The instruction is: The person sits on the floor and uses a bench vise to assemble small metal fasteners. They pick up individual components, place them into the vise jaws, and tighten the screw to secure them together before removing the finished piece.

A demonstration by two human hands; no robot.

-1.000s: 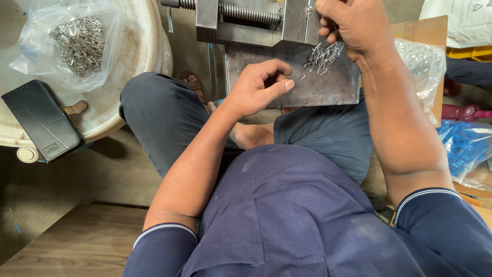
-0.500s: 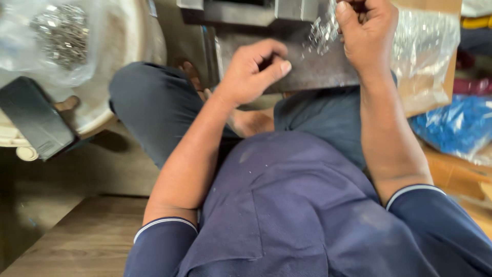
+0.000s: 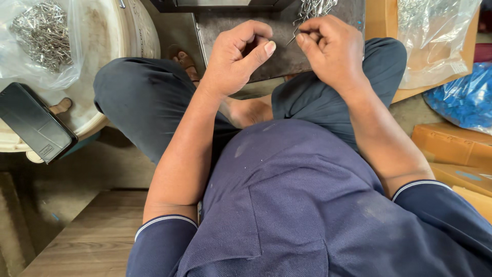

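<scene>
Sitting cross-legged in a dark blue shirt (image 3: 287,205) and trousers, the person works over a dark metal plate (image 3: 287,51) that rests across the lap, below a machine base (image 3: 220,4) at the top edge. To the left a pale round tub (image 3: 102,77) carries a clear bag of small metal pins (image 3: 38,38) and a black phone (image 3: 36,123); to the right a cardboard box (image 3: 379,31) holds another clear bag (image 3: 435,36), with blue plastic (image 3: 461,102) beyond. A loose heap of pins (image 3: 315,7) lies on the plate's far edge, touching the right hand (image 3: 333,51). That hand is closed, its fingertips pinching what looks like a single thin pin (image 3: 293,37) drawn from the heap. The left hand (image 3: 238,56) is curled loosely, thumb against forefinger; whether it holds anything I cannot tell. The step in hand seems to be singling out one pin. The next move likely calls for a fine, steady pinch between both hands.
</scene>
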